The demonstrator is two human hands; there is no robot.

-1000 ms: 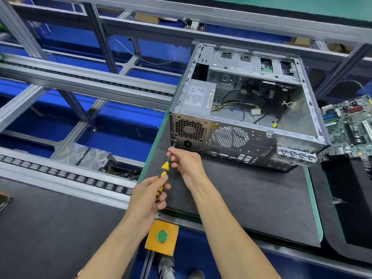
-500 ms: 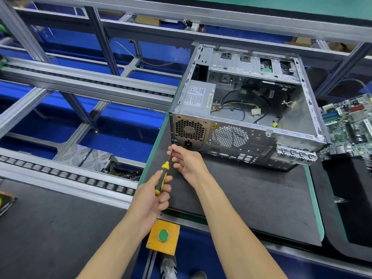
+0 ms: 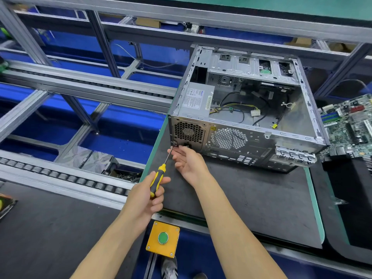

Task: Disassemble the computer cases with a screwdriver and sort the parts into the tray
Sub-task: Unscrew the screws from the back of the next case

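We grip the screwdriver (image 3: 158,181) in our left hand (image 3: 148,195), right hand (image 3: 188,164) relaxed beside its shaft; motherboard (image 3: 350,125) out, power supply (image 3: 197,99) remains

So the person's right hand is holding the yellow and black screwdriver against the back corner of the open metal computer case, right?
Not quite: the head view shows the left hand gripping the yellow and black screwdriver. The right hand only steadies near its tip, at the back corner of the open metal computer case.
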